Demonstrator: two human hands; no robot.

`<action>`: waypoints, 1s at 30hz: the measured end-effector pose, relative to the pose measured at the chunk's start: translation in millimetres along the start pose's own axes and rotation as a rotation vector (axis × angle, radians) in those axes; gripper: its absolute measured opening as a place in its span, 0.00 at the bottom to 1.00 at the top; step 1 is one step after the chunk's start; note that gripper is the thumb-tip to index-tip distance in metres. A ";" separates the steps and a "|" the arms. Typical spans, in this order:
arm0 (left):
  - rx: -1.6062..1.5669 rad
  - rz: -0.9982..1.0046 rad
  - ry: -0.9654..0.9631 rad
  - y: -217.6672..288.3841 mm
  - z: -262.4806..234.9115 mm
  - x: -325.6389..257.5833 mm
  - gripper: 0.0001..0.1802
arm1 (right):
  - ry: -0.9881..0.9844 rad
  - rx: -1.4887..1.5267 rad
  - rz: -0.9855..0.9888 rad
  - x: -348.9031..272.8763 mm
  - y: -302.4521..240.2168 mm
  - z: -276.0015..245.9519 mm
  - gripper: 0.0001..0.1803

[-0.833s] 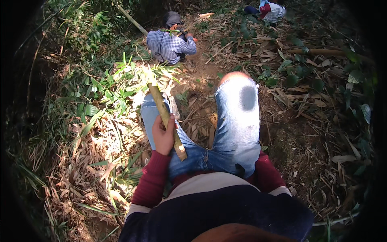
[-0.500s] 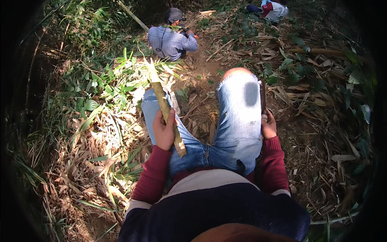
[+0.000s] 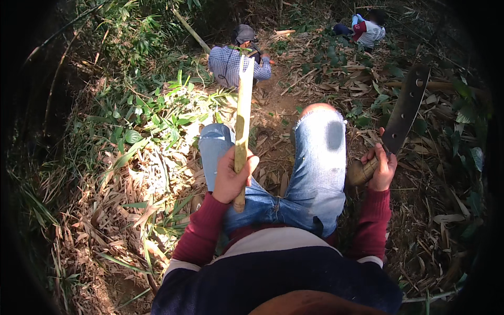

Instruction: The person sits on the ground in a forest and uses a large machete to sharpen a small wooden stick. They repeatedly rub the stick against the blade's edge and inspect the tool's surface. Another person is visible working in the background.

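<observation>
Wrapped round the lower part of a bamboo stick (image 3: 243,107), my left hand (image 3: 231,177) is closed over my left thigh. The stick stands nearly upright, pale and stripped toward its far end, yellowish green with bark lower down. A short stub of it comes out below the fist. To the right of my right knee, my right hand (image 3: 383,170) is closed on a machete (image 3: 401,113). Its dark broad blade has several round holes and points away and to the right. The thick brown handle (image 3: 362,172) shows beside my fingers. Blade and stick are well apart.
My knees in blue jeans (image 3: 320,142) are spread on both sides of a dirt path. Ahead sits a person in a checked shirt (image 3: 227,65); another person (image 3: 370,34) sits farther right. Dry leaves (image 3: 142,184) and green plants (image 3: 178,110) cover the ground around.
The machete has swung up and out to the right, its blade now broadside to view. My left hand has turned the stick more upright and shifted slightly right.
</observation>
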State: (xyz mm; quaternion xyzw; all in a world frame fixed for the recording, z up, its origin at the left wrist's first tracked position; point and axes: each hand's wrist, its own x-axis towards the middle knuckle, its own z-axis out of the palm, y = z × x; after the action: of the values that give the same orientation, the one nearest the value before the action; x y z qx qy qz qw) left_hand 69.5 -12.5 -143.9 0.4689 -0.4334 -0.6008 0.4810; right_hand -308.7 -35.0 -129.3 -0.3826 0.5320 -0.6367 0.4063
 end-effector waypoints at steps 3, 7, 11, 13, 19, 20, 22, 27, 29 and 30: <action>-0.103 -0.016 -0.207 14.4 19.0 2.3 0.14 | -0.002 -0.031 -0.111 -4.9 -7.3 -2.7 0.26; -0.469 -0.232 -0.490 22.1 45.6 16.7 0.27 | 0.032 -0.023 -0.190 -7.0 -21.8 -0.9 0.25; -0.527 -0.343 -0.705 17.5 67.1 28.1 0.33 | 0.051 -0.029 -0.226 -1.3 -26.3 -6.9 0.24; -0.519 -0.376 -0.720 17.8 79.8 26.9 0.32 | 0.062 -0.070 -0.216 -3.9 -35.4 -5.3 0.24; -0.144 -0.214 -0.684 8.6 103.5 16.9 0.22 | 0.075 -0.008 -0.125 -14.8 -35.2 -7.4 0.23; -0.083 -0.236 -0.653 6.3 104.3 14.2 0.21 | 0.078 0.011 -0.108 -16.7 -34.7 -6.8 0.23; 0.043 -0.254 -0.594 5.5 107.0 14.1 0.20 | 0.068 0.025 -0.087 -15.9 -30.4 -10.6 0.23; 0.269 -0.024 -0.514 4.2 109.3 9.9 0.16 | 0.073 0.014 -0.060 -18.3 -18.3 -11.0 0.22; 0.239 -0.084 -0.483 3.7 107.4 7.2 0.16 | 0.081 -0.020 -0.030 -18.5 -17.5 -5.0 0.21; 0.216 -0.127 -0.485 3.5 107.3 7.6 0.16 | 0.089 -0.038 -0.021 -17.9 -17.8 -4.3 0.21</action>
State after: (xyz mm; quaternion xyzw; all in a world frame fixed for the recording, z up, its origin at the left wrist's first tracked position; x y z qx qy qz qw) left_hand -35.8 -13.1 -121.8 0.3860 -0.5672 -0.6749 0.2717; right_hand -307.8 -15.1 -113.3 -0.3669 0.5577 -0.6471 0.3682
